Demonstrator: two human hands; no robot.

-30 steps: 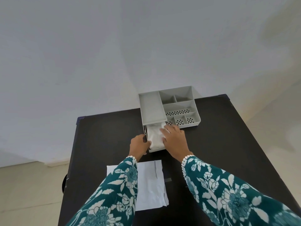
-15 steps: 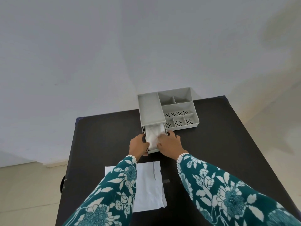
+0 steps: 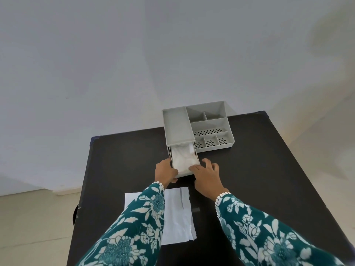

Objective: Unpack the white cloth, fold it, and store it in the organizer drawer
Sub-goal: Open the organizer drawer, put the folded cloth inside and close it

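A grey organizer (image 3: 177, 127) stands at the table's far edge, its drawer (image 3: 185, 175) pulled out toward me. The white cloth (image 3: 182, 160) lies bunched inside the drawer and fills it. My left hand (image 3: 165, 170) grips the drawer's front left corner, thumb under the front edge. My right hand (image 3: 207, 175) rests at the front right corner with fingers spread. Its thumb side touches the cloth's near edge, and the other fingers lie beside the drawer's right wall.
The dark table (image 3: 124, 160) ends close behind the organizer, at a white wall. Flat white packaging (image 3: 176, 217) lies on the table near me, partly under my left sleeve. The organizer's open compartments (image 3: 211, 131) sit to the right of the drawer.
My right hand has come off the top of the cloth and drawn back to the drawer's front right corner. The left hand keeps its hold on the drawer.
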